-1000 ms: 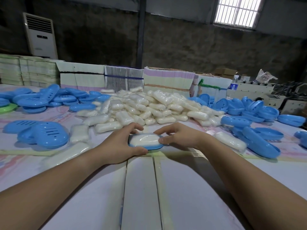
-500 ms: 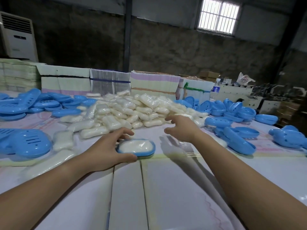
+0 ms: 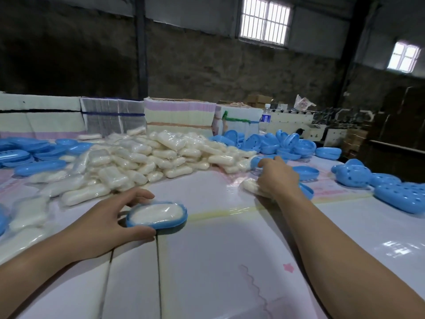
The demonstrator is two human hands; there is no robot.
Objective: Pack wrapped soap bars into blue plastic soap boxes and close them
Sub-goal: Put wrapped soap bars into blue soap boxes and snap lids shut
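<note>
— Where's the soap sitting?
— In the open box [image 3: 156, 215], lying crosswise, left hand [image 3: 108, 223] pinching its end.
— And lids?
— Lying off right; right hand [image 3: 277, 178] is reaching, grip unclear.

My left hand [image 3: 108, 223] was curled, thumb and fingers spread apart in a pinch; right arm stretched out further, right hand [image 3: 277, 178] palm-down, fingers bent.

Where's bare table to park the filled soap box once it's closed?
Bare table lies near the camera, between the forearms, below the filled soap box held by the left hand. A smaller patch sits between soap pile and right hand. Crowded: loose blue box halves at right.
</note>
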